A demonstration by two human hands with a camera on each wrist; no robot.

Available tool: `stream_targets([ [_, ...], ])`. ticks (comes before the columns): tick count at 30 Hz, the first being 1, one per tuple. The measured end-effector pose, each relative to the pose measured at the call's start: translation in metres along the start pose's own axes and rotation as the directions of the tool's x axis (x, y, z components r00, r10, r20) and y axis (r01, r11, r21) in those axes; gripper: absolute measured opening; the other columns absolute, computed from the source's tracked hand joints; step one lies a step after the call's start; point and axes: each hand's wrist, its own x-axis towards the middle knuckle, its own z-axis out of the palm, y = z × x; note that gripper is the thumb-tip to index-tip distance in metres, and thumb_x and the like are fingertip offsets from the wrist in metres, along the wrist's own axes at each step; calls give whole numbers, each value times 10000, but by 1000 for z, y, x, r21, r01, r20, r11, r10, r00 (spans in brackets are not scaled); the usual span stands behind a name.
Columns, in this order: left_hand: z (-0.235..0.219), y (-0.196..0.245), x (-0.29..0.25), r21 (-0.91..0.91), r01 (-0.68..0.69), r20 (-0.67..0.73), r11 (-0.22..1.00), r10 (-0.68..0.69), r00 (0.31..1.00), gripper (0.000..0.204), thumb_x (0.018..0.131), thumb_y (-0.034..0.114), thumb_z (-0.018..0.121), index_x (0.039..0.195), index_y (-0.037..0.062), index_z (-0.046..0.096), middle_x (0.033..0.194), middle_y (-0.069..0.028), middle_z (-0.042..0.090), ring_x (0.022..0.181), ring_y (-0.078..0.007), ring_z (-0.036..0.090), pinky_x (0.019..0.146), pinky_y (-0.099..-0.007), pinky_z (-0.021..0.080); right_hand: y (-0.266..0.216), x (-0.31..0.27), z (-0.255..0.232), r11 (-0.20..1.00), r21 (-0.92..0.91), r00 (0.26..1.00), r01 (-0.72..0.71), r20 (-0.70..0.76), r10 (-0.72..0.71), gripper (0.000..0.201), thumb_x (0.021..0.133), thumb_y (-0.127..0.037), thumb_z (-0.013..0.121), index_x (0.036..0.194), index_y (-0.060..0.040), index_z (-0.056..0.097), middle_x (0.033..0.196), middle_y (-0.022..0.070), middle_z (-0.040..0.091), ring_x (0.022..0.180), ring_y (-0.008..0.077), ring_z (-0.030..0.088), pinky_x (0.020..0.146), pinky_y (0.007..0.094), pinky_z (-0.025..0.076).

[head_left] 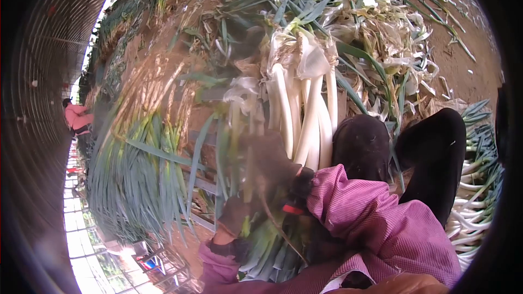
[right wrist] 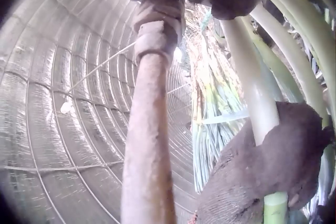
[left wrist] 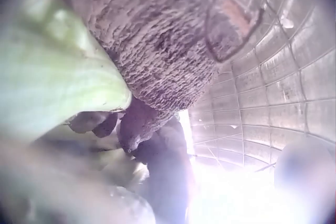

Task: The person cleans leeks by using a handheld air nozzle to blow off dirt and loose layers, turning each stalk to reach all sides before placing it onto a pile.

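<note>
Beneath the gloved right hand [head_left: 272, 158], and reaching past it, lie thick white leek stalks [head_left: 310, 125] with papery roots at the top. This hand, at the upper edge of the right wrist view, curls round a tool with a long wooden handle [right wrist: 149, 145]. Lower and to its left is the gloved left hand [head_left: 234, 215], blurred; in the right wrist view the left hand [right wrist: 262, 166] grips a leek stalk [right wrist: 244, 61]. Glove fabric of the left hand [left wrist: 157, 40] fills the left wrist view beside a pale green stalk [left wrist: 68, 77].
A large bundle of green-topped leeks [head_left: 147, 174] lies on the left. Loose leaves and dry peelings [head_left: 381, 38] cover soil at the upper right. More white leeks [head_left: 474, 207] are stacked beyond the bent knees [head_left: 430, 158]. Far left, a person in pink [head_left: 78, 117] stands.
</note>
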Motion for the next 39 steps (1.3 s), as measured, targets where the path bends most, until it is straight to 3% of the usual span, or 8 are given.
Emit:
stream_targets([
  [2,0,14,1,60,56,-64,997,-52,997,203,784,178,572,880,-2,577,665,-153,587,617,-275,606,552,-341,463,-12,-1,3,926,225,952,-304,30,305,269,806,-119,530,1047,-44,621,950,136,625,848,255,623,759,328,493],
  [6,-7,10,17,516,-93,-138,852,190,972,212,804,183,553,881,-14,564,692,-183,593,670,-331,611,599,-389,470,40,-13,21,926,-327,975,188,-48,-215,480,756,-278,660,1052,76,528,799,170,582,717,285,583,669,361,468],
  [18,7,-39,41,539,-97,5,837,112,994,146,773,173,521,806,61,610,835,-155,603,780,-325,595,645,-411,464,-6,-23,-1,852,-428,953,301,146,-264,286,777,-97,586,1062,-75,605,880,161,621,798,263,607,717,354,480],
  [22,19,20,26,863,-250,162,438,228,960,148,786,169,497,834,81,606,806,-114,602,737,-277,596,620,-373,465,-24,-18,-7,715,-487,860,501,191,-473,276,766,-79,608,1037,-31,589,808,84,603,718,186,589,633,319,490],
  [25,12,20,24,678,-220,173,701,139,975,188,821,173,466,946,70,561,776,-102,602,727,-257,605,618,-341,468,-54,-15,11,868,233,898,-438,162,409,203,744,-80,564,942,-51,600,718,66,520,669,177,552,576,295,459],
  [31,-56,-47,79,776,-526,415,347,348,841,222,779,251,543,862,57,613,822,-162,604,802,-329,589,743,-407,462,-17,-15,11,973,-228,979,23,205,25,212,753,-173,605,886,-11,569,734,104,534,638,195,554,584,323,480],
  [34,-118,-54,117,967,77,-131,244,217,967,338,807,317,540,1020,57,583,984,-180,583,869,-340,576,867,-437,417,-22,-10,18,820,38,814,-570,159,559,353,773,-285,629,927,26,567,775,102,563,643,203,564,576,348,492],
  [39,-180,-92,144,576,775,-808,258,319,495,844,735,499,582,1330,-21,288,1287,-186,426,1165,-328,430,838,-414,427,-38,-13,18,764,96,763,-638,213,611,245,778,-222,625,827,5,549,672,53,485,555,144,503,477,311,481],
])
